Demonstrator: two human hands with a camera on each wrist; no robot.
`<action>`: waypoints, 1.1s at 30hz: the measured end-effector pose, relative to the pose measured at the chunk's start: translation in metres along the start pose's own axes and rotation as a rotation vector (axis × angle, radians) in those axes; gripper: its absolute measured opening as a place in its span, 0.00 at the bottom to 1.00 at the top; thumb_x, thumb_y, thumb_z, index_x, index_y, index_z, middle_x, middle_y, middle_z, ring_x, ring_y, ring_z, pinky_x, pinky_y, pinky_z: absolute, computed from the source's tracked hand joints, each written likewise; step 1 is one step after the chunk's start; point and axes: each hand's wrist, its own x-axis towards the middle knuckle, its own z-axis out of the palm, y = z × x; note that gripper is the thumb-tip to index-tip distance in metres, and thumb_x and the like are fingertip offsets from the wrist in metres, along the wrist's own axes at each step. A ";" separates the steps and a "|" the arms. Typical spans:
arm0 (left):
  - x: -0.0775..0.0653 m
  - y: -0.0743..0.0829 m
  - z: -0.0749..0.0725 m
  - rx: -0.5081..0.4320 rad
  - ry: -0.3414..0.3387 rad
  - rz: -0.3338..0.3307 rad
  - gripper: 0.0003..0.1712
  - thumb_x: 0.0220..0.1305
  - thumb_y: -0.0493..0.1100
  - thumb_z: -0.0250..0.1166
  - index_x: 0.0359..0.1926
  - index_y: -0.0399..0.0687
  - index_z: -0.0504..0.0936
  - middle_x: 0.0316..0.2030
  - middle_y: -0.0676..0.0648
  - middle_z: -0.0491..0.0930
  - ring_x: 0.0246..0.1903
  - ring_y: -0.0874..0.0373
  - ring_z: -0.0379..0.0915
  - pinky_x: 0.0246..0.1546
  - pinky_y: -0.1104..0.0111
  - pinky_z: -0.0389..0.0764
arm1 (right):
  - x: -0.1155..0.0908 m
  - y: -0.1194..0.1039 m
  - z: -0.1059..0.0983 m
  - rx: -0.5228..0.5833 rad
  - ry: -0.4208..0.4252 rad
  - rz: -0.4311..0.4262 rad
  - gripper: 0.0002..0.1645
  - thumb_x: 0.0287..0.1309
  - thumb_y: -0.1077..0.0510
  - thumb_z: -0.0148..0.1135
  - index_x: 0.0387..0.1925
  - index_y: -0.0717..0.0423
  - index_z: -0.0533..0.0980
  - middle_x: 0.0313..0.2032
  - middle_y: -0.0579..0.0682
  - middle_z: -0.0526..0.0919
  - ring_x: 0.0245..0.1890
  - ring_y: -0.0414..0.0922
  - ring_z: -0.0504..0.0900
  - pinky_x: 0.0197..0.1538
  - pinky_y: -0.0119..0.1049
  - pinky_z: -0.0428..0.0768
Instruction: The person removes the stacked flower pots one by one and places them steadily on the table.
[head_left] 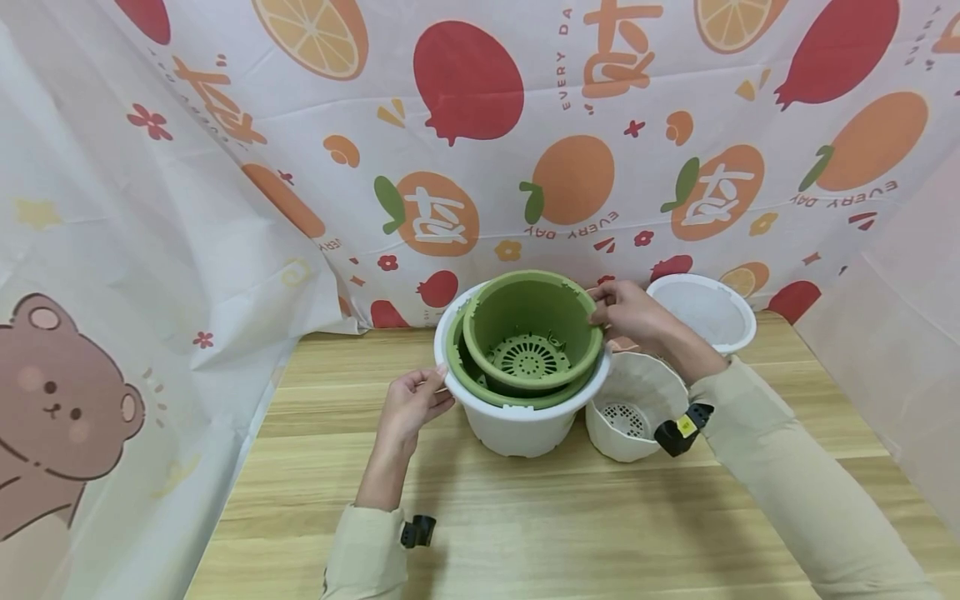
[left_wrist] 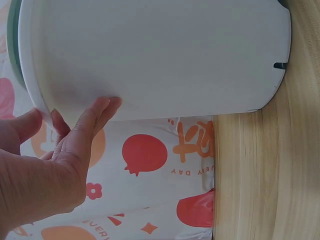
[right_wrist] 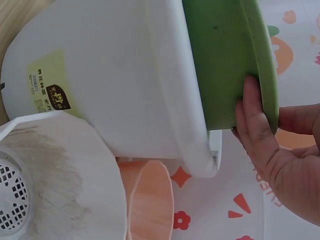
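And here's the sm. green pot, off-centre inside the lg. green pot, both in the white pot, near the worktop's back edge! R hand pinches the sm. rim, fingers outside; L hand pinches the white rim. Cream pot just beside on the R, white tub twd. the back-R corner. Handling: prob. light, fairly stiff plastic, smooth, so maybe slippery; best hold = rim, opp. sides, w/ the white pot steadied. View check: only head cam gets the sm. pot's slotted base. R wrist cam adds a yellow-green label, hidden up top, plus the peach pot, barely peeking out in head view. L wrist cam: fingertips against the white wall, unseen from above.
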 end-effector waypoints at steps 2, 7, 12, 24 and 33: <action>0.001 -0.001 0.000 0.002 0.003 -0.002 0.14 0.66 0.40 0.56 0.38 0.28 0.72 0.28 0.46 0.79 0.29 0.60 0.79 0.38 0.67 0.82 | -0.002 -0.003 0.000 0.001 0.011 0.002 0.22 0.57 0.74 0.47 0.54 0.76 0.62 0.43 0.68 0.70 0.38 0.54 0.77 0.36 0.36 0.83; 0.001 -0.001 0.000 0.001 0.007 -0.002 0.13 0.66 0.40 0.56 0.37 0.29 0.73 0.28 0.45 0.79 0.29 0.60 0.79 0.38 0.67 0.82 | -0.007 -0.009 -0.002 0.010 0.029 -0.008 0.20 0.57 0.74 0.48 0.51 0.77 0.62 0.40 0.67 0.70 0.32 0.49 0.78 0.34 0.35 0.83; 0.001 0.000 0.001 0.003 0.008 -0.006 0.13 0.66 0.40 0.56 0.38 0.28 0.73 0.29 0.45 0.79 0.30 0.60 0.79 0.39 0.66 0.82 | -0.011 -0.014 -0.005 0.018 0.035 -0.012 0.19 0.58 0.73 0.49 0.51 0.76 0.63 0.40 0.68 0.71 0.31 0.49 0.79 0.34 0.35 0.83; 0.001 0.000 0.000 0.024 0.009 -0.008 0.14 0.66 0.40 0.55 0.40 0.27 0.73 0.30 0.44 0.79 0.31 0.59 0.79 0.39 0.66 0.82 | -0.016 -0.023 -0.008 0.084 0.055 0.005 0.17 0.59 0.72 0.47 0.50 0.77 0.62 0.42 0.67 0.70 0.28 0.45 0.80 0.33 0.33 0.83; 0.002 -0.002 -0.001 0.025 0.007 -0.005 0.14 0.67 0.39 0.54 0.39 0.27 0.73 0.30 0.45 0.79 0.30 0.59 0.79 0.38 0.66 0.82 | -0.024 -0.030 -0.016 0.097 0.052 -0.023 0.17 0.59 0.72 0.47 0.50 0.78 0.61 0.39 0.65 0.71 0.28 0.45 0.80 0.33 0.34 0.83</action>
